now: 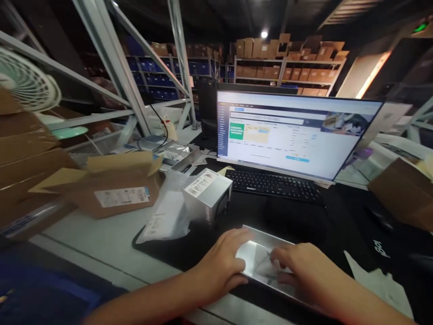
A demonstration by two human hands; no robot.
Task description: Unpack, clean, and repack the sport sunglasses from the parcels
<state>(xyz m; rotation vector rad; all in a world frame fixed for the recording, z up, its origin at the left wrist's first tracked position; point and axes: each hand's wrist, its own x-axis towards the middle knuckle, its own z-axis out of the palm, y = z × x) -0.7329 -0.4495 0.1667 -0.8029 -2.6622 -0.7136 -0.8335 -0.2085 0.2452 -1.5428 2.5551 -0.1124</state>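
A shallow silver-grey open box (248,253) lies at the front of the black desk mat. My left hand (223,258) grips its left end, fingers over the far rim and thumb at the near side. My right hand (301,266) reaches into the box with fingers bent and drawn together. Under those fingertips is something thin and see-through, perhaps a clear plastic bag (264,265); its contents are blurred. Just beyond the left hand stand a grey-and-white printed carton (206,198) and a white item in a clear plastic bag (165,216).
Behind the mat stand a black keyboard (274,185) and a lit monitor (270,149). An open cardboard box (118,198) is on the left, another brown box (402,194) on the right. Torn white paper (382,284) lies front right. Metal posts (111,63) rise left.
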